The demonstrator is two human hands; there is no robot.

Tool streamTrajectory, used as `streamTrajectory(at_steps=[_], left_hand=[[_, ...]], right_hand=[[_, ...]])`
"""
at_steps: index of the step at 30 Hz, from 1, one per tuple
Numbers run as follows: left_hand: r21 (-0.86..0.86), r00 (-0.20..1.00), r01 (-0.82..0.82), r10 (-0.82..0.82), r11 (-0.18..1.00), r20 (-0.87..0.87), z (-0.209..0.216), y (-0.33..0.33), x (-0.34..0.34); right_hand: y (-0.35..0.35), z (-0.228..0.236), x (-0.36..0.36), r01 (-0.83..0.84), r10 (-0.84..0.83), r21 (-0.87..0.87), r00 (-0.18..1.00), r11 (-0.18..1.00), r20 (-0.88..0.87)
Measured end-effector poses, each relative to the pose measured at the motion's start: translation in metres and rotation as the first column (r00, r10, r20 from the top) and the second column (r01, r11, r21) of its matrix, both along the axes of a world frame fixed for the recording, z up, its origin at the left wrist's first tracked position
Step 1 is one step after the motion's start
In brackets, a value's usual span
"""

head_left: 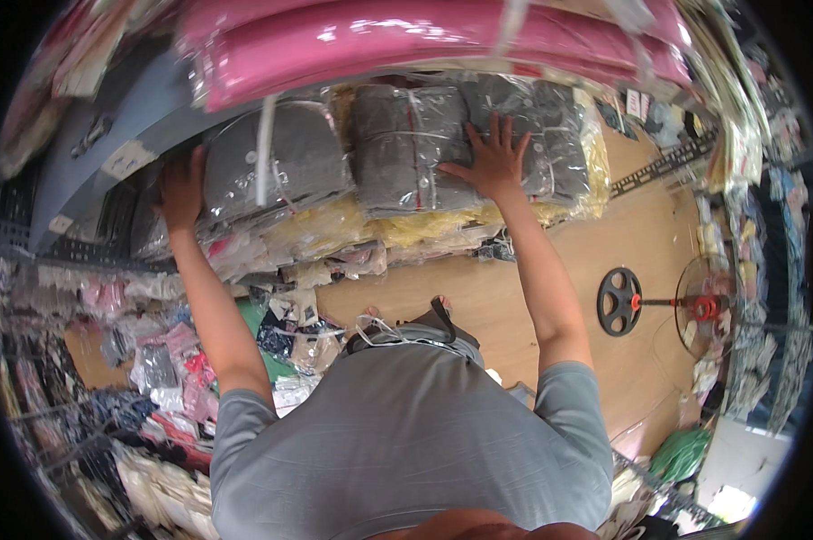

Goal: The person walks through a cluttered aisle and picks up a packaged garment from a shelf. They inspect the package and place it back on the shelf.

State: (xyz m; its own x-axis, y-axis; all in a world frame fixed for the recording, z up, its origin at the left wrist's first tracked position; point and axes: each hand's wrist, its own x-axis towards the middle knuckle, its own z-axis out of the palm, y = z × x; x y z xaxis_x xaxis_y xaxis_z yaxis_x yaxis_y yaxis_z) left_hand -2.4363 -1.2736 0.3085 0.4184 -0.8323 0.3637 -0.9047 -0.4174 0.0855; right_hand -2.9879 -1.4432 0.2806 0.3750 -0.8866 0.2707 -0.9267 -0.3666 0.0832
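Observation:
Gray folded clothes in clear plastic, tied into bundles, lie side by side on a shelf in front of me. My right hand [496, 160] rests with fingers spread on the right-hand gray bundle [550, 135]. Beside it sits the middle gray bundle [393, 153], bound with white string. My left hand [182, 191] lies against the left end of the left gray bundle [280, 153], fingers pointing up and largely in shadow. Under the gray bundles is a layer of yellow plastic-wrapped packs [415, 225].
Pink plastic-wrapped bundles [361, 45] lie above the gray ones. A blue-gray shelf beam [145, 126] stands at the left. Packaged clothes [168, 369] are heaped at lower left. On the wooden floor [478, 297] at right stands a fan with a black round base [619, 301].

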Motion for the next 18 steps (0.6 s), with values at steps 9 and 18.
streamTrajectory(at_steps=[9,18], left_hand=[[-0.427,0.743,0.499,-0.626,0.754,-0.238,0.069,-0.02,-0.292],[0.059,0.84,0.542,-0.543,0.838,0.0,-0.05,-0.08,-0.377]], right_hand=[[0.11,-0.029,0.026,-0.592,0.629,-0.26,0.585,0.763,0.513],[0.201,-0.144,-0.074,-0.469,0.043,0.369,0.662,0.802,0.749]])
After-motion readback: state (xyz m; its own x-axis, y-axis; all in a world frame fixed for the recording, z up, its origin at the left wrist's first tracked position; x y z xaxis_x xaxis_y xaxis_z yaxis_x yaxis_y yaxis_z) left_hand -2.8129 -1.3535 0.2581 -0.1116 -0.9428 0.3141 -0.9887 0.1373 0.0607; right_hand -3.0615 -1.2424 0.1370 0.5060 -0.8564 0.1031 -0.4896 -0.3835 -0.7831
